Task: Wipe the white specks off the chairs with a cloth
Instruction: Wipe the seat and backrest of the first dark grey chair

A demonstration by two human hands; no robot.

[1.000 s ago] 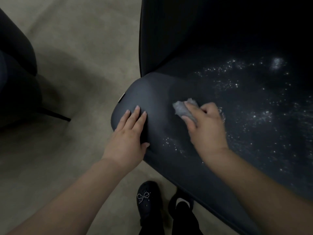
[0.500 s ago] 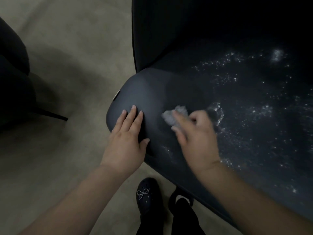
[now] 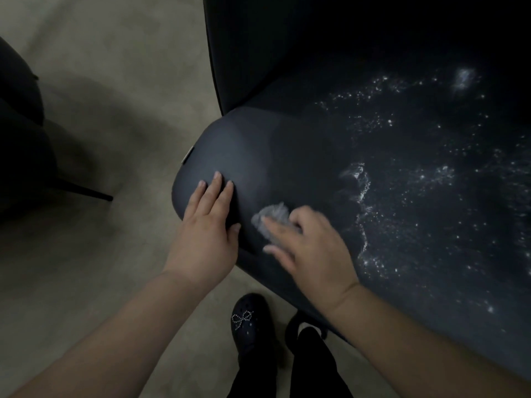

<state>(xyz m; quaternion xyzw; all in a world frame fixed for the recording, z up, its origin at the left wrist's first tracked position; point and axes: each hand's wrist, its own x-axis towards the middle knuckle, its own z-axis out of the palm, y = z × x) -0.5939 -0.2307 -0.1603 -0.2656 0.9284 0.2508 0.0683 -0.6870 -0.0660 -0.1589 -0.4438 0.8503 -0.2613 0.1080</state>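
Head view, right hand gripping cloth, chair

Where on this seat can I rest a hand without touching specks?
Free: the dark seat's left corner, between the flat left hand, the backrest and the piled ridge of white specks. Crowded: everything right of that ridge. The right hand grips the grey cloth at the front edge.

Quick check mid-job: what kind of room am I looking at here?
Probably an indoor dining or seating area, though little shows. A dark padded chair dusted with white specks stands on a plain beige floor, with a second dark chair nearby.
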